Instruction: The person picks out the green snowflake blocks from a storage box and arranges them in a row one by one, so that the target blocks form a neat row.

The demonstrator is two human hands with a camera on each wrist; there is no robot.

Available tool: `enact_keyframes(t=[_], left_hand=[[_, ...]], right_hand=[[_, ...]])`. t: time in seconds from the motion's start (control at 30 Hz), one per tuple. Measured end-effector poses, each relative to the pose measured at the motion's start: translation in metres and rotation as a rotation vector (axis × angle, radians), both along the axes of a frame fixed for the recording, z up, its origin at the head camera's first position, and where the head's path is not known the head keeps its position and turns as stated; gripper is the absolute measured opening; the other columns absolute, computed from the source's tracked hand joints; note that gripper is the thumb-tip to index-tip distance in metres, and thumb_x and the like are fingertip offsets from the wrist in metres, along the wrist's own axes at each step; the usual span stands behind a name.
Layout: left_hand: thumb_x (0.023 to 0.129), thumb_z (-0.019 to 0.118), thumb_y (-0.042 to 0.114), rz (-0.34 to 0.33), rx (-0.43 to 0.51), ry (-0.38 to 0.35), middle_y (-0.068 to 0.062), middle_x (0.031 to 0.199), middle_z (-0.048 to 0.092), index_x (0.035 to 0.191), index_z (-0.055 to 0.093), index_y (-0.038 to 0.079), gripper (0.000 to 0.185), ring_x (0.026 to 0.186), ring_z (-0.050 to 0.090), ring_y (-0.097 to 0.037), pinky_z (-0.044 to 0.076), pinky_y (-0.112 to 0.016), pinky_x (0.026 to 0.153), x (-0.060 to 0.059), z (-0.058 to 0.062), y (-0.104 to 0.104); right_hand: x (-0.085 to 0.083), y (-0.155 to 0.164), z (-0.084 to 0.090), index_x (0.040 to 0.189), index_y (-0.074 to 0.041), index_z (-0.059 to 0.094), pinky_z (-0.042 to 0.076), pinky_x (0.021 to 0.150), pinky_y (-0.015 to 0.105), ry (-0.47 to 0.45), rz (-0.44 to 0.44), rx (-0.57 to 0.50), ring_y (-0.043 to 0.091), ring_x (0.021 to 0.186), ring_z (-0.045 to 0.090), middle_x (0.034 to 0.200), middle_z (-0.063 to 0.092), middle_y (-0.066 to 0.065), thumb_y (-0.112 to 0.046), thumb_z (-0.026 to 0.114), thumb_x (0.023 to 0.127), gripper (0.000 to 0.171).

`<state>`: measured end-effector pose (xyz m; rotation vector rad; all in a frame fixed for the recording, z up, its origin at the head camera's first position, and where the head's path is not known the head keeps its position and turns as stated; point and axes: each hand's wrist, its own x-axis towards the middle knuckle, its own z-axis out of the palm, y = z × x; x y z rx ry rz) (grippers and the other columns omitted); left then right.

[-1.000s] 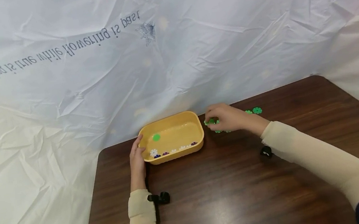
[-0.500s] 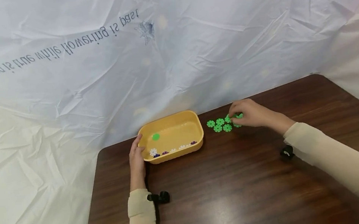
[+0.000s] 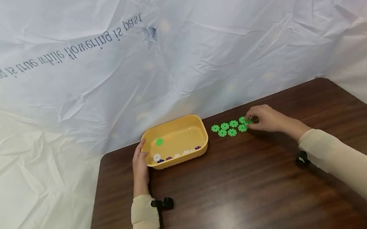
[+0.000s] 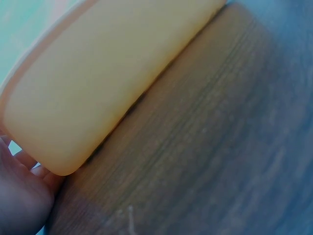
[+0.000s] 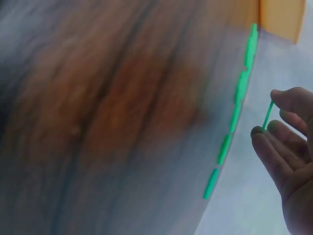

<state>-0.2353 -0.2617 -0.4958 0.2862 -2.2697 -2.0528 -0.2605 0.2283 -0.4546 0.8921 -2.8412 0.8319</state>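
Observation:
In the head view my left hand [image 3: 139, 165] holds the left end of a yellow plastic tray [image 3: 204, 148], fingertips at its rim. The left wrist view shows fingers against the corner of the tray [image 4: 88, 98]. Inside lie a green disc [image 3: 159, 141], a white flower-shaped piece [image 3: 156, 157] and several white and purple pieces along the near wall. To the right, my right hand [image 3: 268, 119] is low over a group of green flower-shaped discs [image 3: 232, 132]. Seen edge-on in the right wrist view, a thin green disc [image 5: 267, 116] is pinched between thumb and fingertips.
A dark wood-grain table [image 3: 237, 193] carries everything. Behind it hangs a creased white cloth [image 3: 175, 53] with printed lettering, close to the table's back edge and the tray. Each wrist wears a small black camera mount [image 3: 168, 203].
My right hand has moved right along the green discs, uncovering those nearer the tray. The left hand and tray have stayed in place.

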Motion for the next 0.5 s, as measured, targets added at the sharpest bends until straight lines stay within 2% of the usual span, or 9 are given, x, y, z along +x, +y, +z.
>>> enact_keyframes(t=[0.17,0.4,0.5], left_hand=[[0.1,0.039,0.008,-0.007,0.02,-0.016,0.005,0.158,0.032,0.146,0.05,0.025,0.051,0.146,0.023,-0.017,0.023,-0.042,0.115,0.002,0.005,0.002],[0.098,0.037,0.002,-0.035,0.037,-0.013,-0.004,0.16,0.029,0.149,0.045,0.013,0.053,0.148,0.021,-0.023,0.022,-0.044,0.116,0.011,0.029,0.009],[0.098,0.037,0.002,-0.04,0.038,-0.016,-0.004,0.16,0.028,0.15,0.044,0.012,0.053,0.148,0.021,-0.023,0.023,-0.043,0.115,0.014,0.032,0.01]], right_hand=[[0.0,0.006,-0.006,0.102,-0.003,0.072,0.056,0.071,0.038,-0.012,-0.022,0.026,0.024,0.085,0.068,0.101,0.066,0.01,-0.008,0.077,0.082,0.021],[-0.003,0.011,-0.012,0.106,-0.003,0.071,0.053,0.07,0.041,-0.028,-0.046,0.093,0.023,0.082,0.065,0.102,0.07,0.012,-0.01,0.076,0.083,0.024],[-0.004,0.01,-0.013,0.108,-0.003,0.071,0.053,0.07,0.041,-0.045,-0.038,0.102,0.023,0.083,0.065,0.103,0.07,0.013,-0.009,0.075,0.084,0.025]])
